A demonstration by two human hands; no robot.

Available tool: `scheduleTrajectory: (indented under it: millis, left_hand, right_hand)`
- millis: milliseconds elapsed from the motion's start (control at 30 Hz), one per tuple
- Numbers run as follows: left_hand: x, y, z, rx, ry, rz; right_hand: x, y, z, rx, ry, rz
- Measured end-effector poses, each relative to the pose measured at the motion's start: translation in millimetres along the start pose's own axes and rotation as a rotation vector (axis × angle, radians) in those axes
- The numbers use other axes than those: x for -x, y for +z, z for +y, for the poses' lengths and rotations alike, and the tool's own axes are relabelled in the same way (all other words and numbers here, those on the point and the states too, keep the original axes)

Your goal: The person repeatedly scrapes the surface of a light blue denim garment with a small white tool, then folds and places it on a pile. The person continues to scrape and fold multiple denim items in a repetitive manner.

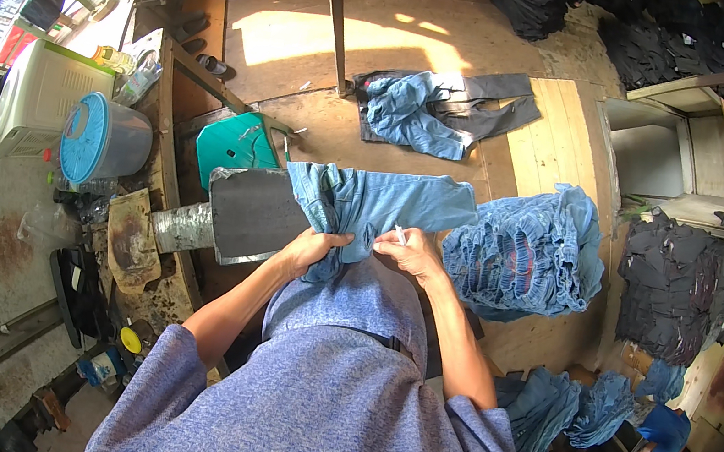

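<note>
A light-blue denim garment (403, 199), likely jeans, lies across my lap and over the right end of a dark padded board (258, 210). My left hand (314, 252) is closed on a bunched fold of the denim, thumb pointing right. Just right of it, my right hand (416, 257) is closed around a slim white pen-like thing (399, 235), its fingertips close to the denim. Which tool it is, I cannot make out. A thick pile of blue denim garments (525, 253) sits to the right of my right hand.
The board has a silver-wrapped arm (181, 228). Behind it stands a green stool (238, 151). Dark and blue trousers (443, 112) lie on the floor ahead. At left is a blue-lidded bucket (106, 139); at right, a dark clothes stack (682, 289). Another person (664, 433) works lower right.
</note>
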State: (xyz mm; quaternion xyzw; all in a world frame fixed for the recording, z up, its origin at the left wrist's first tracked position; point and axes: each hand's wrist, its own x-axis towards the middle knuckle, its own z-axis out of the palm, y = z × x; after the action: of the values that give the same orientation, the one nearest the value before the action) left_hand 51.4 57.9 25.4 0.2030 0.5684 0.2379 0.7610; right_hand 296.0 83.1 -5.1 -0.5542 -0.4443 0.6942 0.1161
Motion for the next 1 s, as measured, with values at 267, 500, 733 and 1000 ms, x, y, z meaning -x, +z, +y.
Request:
scheduleTrajectory:
  millis: [267, 500, 733, 1000]
  left_hand:
    - [-1, 0, -1, -0.011, 0.011, -0.004]
    - [-4, -4, -4, -0.034, 0.012, -0.060]
    - [-8, -3, -12, -0.060, 0.019, 0.036]
    - [-11, -5, -13, -0.082, 0.036, 0.026]
  right_hand:
    - [1, 1, -11, -0.068, 0.076, -0.003]
    - [-7, 6, -11, 0.000, 0.055, -0.009]
    - [-11, 10, -5, 0.067, 0.034, 0.047]
    - [-10, 2, -8, -0.032, 0.191, 0.021]
